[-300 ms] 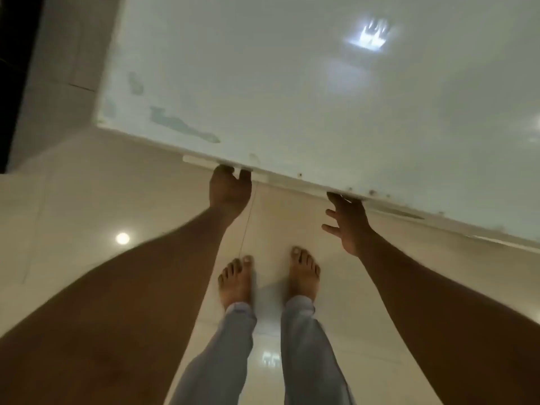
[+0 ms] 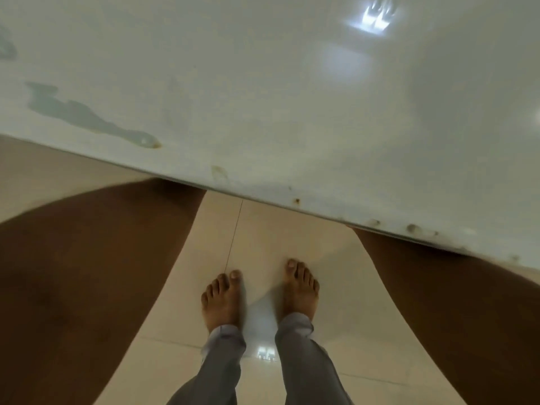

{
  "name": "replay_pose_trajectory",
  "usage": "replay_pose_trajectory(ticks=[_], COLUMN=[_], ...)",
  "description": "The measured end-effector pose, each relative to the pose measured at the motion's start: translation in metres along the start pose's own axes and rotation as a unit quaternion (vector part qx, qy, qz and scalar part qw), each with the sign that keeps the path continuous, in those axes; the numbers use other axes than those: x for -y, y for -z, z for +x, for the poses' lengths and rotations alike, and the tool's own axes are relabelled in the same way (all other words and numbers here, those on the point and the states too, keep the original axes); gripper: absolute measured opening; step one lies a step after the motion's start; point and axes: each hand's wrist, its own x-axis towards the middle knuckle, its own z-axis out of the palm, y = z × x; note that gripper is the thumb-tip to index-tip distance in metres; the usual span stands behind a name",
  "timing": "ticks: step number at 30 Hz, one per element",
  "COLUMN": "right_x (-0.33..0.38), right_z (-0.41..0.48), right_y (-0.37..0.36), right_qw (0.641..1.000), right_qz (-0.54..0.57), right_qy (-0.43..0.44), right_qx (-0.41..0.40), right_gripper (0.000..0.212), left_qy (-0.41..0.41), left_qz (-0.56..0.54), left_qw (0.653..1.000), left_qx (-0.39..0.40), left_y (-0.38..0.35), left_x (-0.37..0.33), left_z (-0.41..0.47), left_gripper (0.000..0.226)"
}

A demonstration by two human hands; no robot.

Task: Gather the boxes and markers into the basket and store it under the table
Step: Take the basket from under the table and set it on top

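Both hands hidden under the worn white tabletop (image 2: pixel 292 97), grip impossible to tell; risk of blindly tipping an unseen basket.

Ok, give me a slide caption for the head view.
Both forearms reach beneath the white table, hands hidden; bare feet on tile.

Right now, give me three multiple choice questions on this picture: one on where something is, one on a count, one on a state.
1. Where do both forearms go?
A. under the table edge
B. onto the tabletop
C. behind the person

2. How many bare feet show on the floor?
A. one
B. two
C. none

3. What lies on the visible tabletop?
A. a basket
B. boxes
C. nothing but stains and glare

Answers: 1 A, the edge hides both hands. 2 B, two feet stand side by side. 3 C, the surface is bare.
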Motion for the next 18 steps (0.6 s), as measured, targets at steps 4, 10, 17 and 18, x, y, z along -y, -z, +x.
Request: replay_pose_trajectory(ticks=[4,10,17,18], right_x=[-0.001,-0.003,0.016,0.052], right_z=[0.010,0.006,-0.016,-0.029], right_y=[0.015,0.022,0.037,0.061], right_qw=[0.993,0.987,0.987,0.989], right_qz=[-0.041,-0.025,-0.017,0.035], right_qy=[0.067,0.107,0.103,0.087], right_qx=[-0.093,-0.121,-0.122,-0.115], right_gripper=[0.041,0.041,0.060,0.062], left_qy=[0.002,0.034,-0.099,-0.111], left_qz=[0.011,-0.013,0.049,0.061], left_qw=[1.000,0.999,0.989,0.987], left_qx=[-0.002,0.022,-0.097,-0.099], left_y=[0.016,0.042,0.055,0.055], left_x=[0.005,0.030,0.045,0.046], left_z=[0.004,0.013,0.019,0.019], left_gripper=[0.040,0.045,0.047,0.048])
